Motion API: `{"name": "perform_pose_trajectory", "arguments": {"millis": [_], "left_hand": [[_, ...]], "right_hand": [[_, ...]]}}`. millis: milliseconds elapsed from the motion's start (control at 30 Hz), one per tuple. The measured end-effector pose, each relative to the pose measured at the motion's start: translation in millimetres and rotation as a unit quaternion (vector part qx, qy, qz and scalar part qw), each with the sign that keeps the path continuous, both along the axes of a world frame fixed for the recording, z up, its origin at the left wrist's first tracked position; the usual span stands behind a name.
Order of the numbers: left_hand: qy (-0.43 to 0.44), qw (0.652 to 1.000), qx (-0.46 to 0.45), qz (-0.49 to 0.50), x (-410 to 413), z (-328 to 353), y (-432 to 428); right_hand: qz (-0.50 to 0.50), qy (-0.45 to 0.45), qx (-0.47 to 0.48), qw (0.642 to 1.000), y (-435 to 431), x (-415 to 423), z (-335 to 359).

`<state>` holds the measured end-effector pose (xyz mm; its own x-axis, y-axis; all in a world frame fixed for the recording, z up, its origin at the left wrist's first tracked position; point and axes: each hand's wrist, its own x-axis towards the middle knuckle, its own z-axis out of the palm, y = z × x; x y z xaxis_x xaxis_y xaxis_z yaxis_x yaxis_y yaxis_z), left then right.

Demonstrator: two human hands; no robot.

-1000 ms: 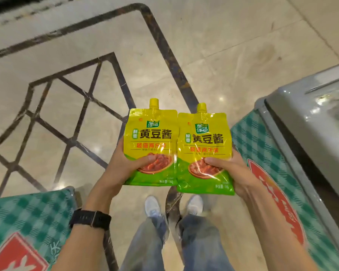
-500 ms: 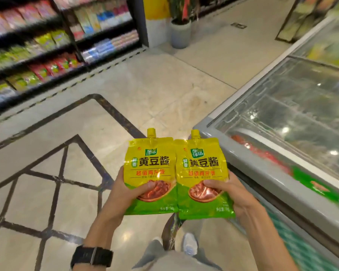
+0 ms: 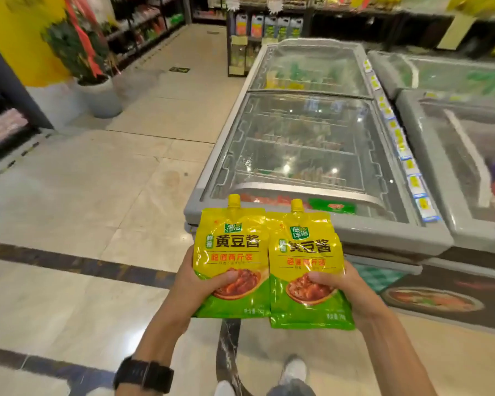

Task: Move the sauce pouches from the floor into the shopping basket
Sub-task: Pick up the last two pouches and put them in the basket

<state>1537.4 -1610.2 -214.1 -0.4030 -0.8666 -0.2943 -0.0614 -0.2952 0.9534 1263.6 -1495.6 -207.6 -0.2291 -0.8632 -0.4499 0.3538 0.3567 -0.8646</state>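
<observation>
Two yellow-and-green spouted sauce pouches are held upright side by side in front of me. My left hand [image 3: 196, 284] grips the left sauce pouch [image 3: 232, 247] by its lower left side, thumb across the front. The right sauce pouch [image 3: 305, 252] sits slightly lower, gripped by my right hand [image 3: 346, 287] at its lower right side. Their inner edges touch. No shopping basket is in view.
A glass-topped chest freezer [image 3: 306, 144] stands directly ahead, with a second freezer [image 3: 463, 155] to its right. The tiled floor [image 3: 97, 195] stretches to the left. A potted plant [image 3: 97, 92] stands by a yellow pillar far left, with shelves [image 3: 269, 24] behind.
The view has tilted up from the floor to the aisle and freezers. Both hands keep holding the pouches side by side, now nearer the freezer's corner.
</observation>
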Motion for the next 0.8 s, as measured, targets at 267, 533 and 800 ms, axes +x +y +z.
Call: {"name": "perform_pose_trajectory", "arguments": {"millis": [267, 533, 800], "left_hand": [[-0.025, 0.985, -0.018, -0.17, -110.0, 16.2, 29.4], [-0.027, 0.949, -0.034, -0.311, -256.1, 11.7, 120.7], [-0.028, 0.894, -0.064, -0.442, -386.2, 4.4, 219.9]], "right_hand": [[-0.162, -0.039, -0.04, 0.985, 119.8, -48.2, 8.5], [-0.305, -0.055, -0.064, 0.948, 259.3, -124.2, 0.9], [-0.433, -0.061, -0.081, 0.896, 387.0, -186.2, -6.4]]}}
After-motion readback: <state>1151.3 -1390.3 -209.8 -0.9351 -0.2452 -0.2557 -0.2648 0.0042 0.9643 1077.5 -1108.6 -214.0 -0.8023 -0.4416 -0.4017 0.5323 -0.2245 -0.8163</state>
